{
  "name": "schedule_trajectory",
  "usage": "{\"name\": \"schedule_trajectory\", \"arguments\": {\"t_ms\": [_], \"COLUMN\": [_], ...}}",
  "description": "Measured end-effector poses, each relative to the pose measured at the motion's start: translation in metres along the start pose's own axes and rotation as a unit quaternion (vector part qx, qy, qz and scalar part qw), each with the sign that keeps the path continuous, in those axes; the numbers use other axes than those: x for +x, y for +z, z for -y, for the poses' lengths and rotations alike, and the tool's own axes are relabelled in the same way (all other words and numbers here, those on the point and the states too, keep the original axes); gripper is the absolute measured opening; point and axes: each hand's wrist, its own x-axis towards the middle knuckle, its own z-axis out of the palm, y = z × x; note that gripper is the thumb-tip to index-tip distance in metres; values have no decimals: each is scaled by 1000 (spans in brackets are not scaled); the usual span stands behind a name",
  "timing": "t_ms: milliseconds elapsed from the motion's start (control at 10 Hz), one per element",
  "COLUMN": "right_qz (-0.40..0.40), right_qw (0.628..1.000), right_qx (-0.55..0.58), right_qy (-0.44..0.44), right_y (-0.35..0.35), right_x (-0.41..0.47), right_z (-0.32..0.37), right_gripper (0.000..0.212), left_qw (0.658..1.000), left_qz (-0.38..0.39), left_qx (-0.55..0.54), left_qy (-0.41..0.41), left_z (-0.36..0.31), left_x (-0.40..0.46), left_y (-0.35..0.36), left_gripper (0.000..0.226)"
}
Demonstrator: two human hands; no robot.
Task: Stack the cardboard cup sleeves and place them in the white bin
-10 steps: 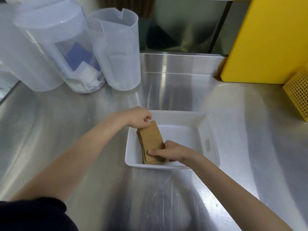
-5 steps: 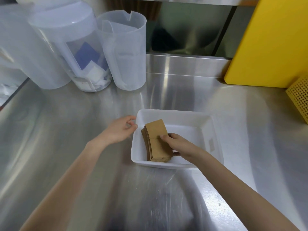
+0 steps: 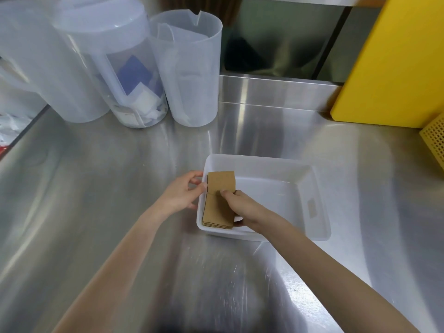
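Left hand [image 3: 179, 197] pinches the bin [image 3: 312, 234] wall at its left rim. Sleeves [image 3: 217, 207] sit stacked inside, against the left wall. Right hand [image 3: 242, 207] presses on them, maybe gripping the edge. Placing's basically done; next I'd just let go.

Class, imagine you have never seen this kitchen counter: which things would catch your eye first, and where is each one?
First, the brown sleeves stacked at the left end of the white bin in the middle of the steel counter, with the right hand on them and the left hand at the bin's left rim. Next, the yellow board at the far right, and the clear jugs at the far left.
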Motion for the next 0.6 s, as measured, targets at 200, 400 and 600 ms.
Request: {"name": "schedule_trajectory", "arguments": {"t_ms": [200,400,600], "right_qz": [5,-23,-83], "right_qw": [1000,988,946], "right_qx": [8,-131,-284], "right_qy": [-8,-72,-134], "right_y": [-6,-19,-34], "right_x": [-2,-22,-51], "right_z": [-4,1,14], "right_gripper": [51,55,62], "left_qw": [1000,995,979], "left_qz": [3,5,-8], "left_qx": [-2,99,204], "left_qy": [-4,4,5], "left_z": [0,-4,-21], "left_x": [-1,3,1], "left_y": [1,-1,-11], "left_gripper": [38,48,67]}}
